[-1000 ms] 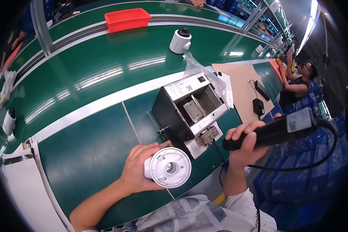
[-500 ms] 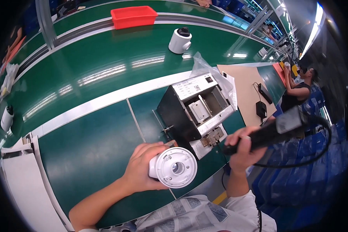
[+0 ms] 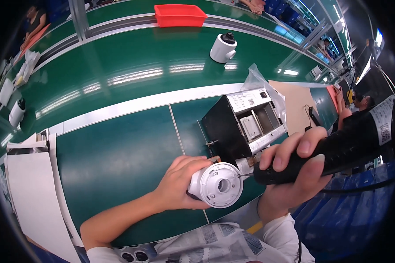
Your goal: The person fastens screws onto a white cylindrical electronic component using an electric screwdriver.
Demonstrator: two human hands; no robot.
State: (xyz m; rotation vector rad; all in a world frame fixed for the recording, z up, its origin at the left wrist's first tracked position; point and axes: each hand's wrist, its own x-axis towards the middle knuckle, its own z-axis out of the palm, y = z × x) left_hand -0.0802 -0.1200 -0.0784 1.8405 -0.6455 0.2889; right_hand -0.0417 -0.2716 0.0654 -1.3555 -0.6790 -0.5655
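My left hand [image 3: 178,183] is wrapped round a white round plastic housing [image 3: 211,196]. Its open face is turned up, with a central hole and several small screw points around it. My right hand [image 3: 294,171] grips a black electric screwdriver [image 3: 353,142] that lies nearly level. The thin bit reaches the right edge of the housing's face; whether it sits in a screw hole is too small to tell. Just beyond both hands stands a black box-shaped screw feeder [image 3: 224,133] with an open metal top, its front partly hidden behind the screwdriver and fingers.
On the green bench beyond are a white cylindrical unit with a black top [image 3: 224,49] and a red bin [image 3: 180,17]. A similar white unit [image 3: 17,112] stands far left, above white sheets [image 3: 35,188]. Brown cardboard [image 3: 294,98] lies right of the feeder. Other people work further off.
My right hand has brought the screwdriver round and closer, so its bit now meets the housing's edge. My left hand keeps hold of the housing. The whole view has shifted a little.
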